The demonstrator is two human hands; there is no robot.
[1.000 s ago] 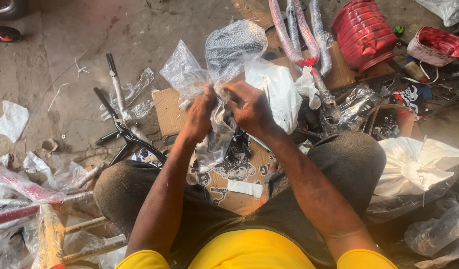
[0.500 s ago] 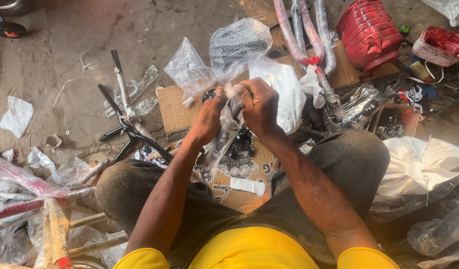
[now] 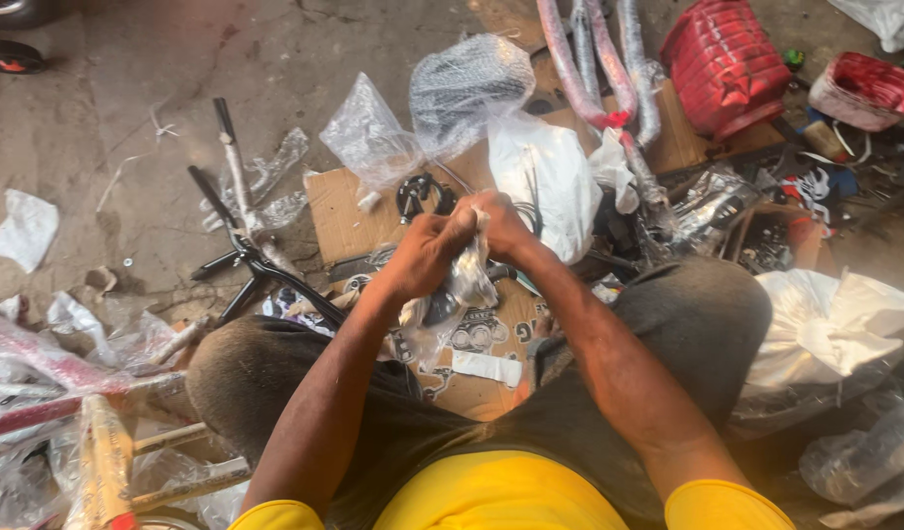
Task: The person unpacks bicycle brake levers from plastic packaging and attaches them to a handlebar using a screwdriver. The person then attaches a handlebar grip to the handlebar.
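Note:
My left hand [image 3: 427, 253] and my right hand [image 3: 499, 224] are pressed together in front of me, both gripping a small clear plastic bag [image 3: 468, 280] with a dark metal part inside. The bag hangs down between the fists above a flat piece of cardboard [image 3: 346, 218] on the ground. What exactly is in the bag is hard to tell. My knees frame the cardboard on both sides.
Clear plastic bags [image 3: 373, 137], a bubble-wrapped bundle [image 3: 468, 83] and a white bag [image 3: 550, 177] lie beyond my hands. Wrapped pink bicycle tubes [image 3: 594, 74] and a red basket [image 3: 724, 64] are at the back right. Black metal parts [image 3: 251, 260] lie left; a white sack [image 3: 834, 324] right.
My hands have drawn closer together and clenched tighter on the small bag, pulling it down and towards me. The view has shifted slightly.

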